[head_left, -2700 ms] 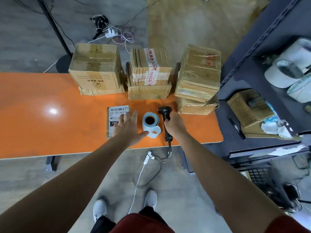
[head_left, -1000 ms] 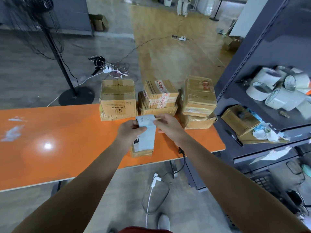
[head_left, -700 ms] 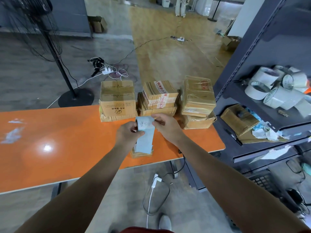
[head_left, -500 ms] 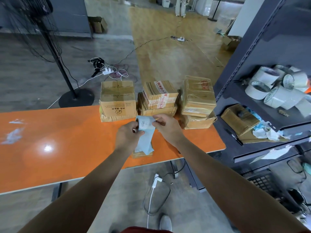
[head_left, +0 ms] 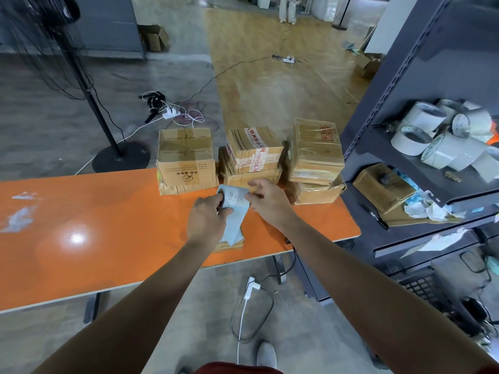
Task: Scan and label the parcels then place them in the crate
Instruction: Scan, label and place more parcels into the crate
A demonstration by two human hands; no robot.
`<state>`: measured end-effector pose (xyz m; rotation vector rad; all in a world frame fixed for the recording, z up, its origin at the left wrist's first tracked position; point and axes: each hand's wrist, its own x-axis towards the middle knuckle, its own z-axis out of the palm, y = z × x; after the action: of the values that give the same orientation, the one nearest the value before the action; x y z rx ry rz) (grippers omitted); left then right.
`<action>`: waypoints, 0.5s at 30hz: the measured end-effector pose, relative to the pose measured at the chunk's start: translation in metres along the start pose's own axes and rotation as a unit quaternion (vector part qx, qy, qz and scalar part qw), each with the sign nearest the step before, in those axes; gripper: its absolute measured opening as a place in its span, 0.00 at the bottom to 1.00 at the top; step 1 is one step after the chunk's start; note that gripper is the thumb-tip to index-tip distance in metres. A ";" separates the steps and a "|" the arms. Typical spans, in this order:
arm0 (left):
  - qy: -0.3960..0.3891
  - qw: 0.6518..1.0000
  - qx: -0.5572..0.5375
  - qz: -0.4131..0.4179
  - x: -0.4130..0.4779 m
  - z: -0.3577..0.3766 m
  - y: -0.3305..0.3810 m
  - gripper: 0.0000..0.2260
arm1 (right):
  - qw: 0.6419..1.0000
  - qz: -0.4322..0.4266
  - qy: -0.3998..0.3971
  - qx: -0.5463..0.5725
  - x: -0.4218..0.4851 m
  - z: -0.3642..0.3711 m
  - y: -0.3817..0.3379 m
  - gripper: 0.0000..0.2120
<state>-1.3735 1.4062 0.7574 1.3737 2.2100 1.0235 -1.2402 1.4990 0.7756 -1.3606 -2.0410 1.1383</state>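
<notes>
Both hands have come up off the table since a few seconds back, and now they meet on the label strip [head_left: 235, 200]. Left hand [head_left: 208, 221] pinches its left edge and right hand [head_left: 266, 203] pinches the right edge. A white handwritten label faces up, with pale blue backing [head_left: 232, 233] trailing down. Just beneath, the small parcel [head_left: 229, 246] lies flat on the orange table [head_left: 108, 225], close to its near edge. Beyond, three stacks of taped cardboard parcels [head_left: 252, 155] line the far edge. Tape rolls [head_left: 432, 136] crowd the grey shelf rack [head_left: 378, 147] on the right.
</notes>
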 end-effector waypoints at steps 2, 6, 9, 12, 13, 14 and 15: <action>0.004 1.000 0.001 0.004 0.000 -0.001 0.001 0.04 | 1.000 -0.001 -0.005 -0.004 -0.001 0.000 0.001 0.13; -0.003 1.000 0.012 -0.002 -0.001 0.000 0.003 0.06 | 1.000 0.002 0.010 -0.007 -0.001 -0.001 0.000 0.09; -0.011 1.000 -0.016 -0.023 -0.001 0.002 0.005 0.08 | 1.000 0.003 0.026 -0.014 -0.003 -0.001 -0.002 0.02; -0.017 0.990 -0.115 -0.086 0.000 -0.001 0.012 0.15 | 0.999 -0.014 0.039 -0.009 -0.005 -0.001 -0.002 0.01; -0.016 0.981 -0.152 -0.116 0.000 -0.002 0.015 0.17 | 0.999 -0.017 0.033 -0.003 -0.007 0.000 -0.003 0.01; -0.015 0.972 -0.184 -0.143 0.001 -0.002 0.017 0.17 | 1.000 -0.016 0.023 0.005 -0.008 0.000 -0.003 0.02; -0.017 0.964 -0.211 -0.163 0.002 -0.003 0.019 0.17 | 1.000 -0.012 0.010 0.018 -0.009 0.001 -0.003 0.02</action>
<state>-1.3642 1.4123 0.7732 0.8063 1.9536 1.2384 -1.2386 1.4901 0.7783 -1.3208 -2.0081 1.1417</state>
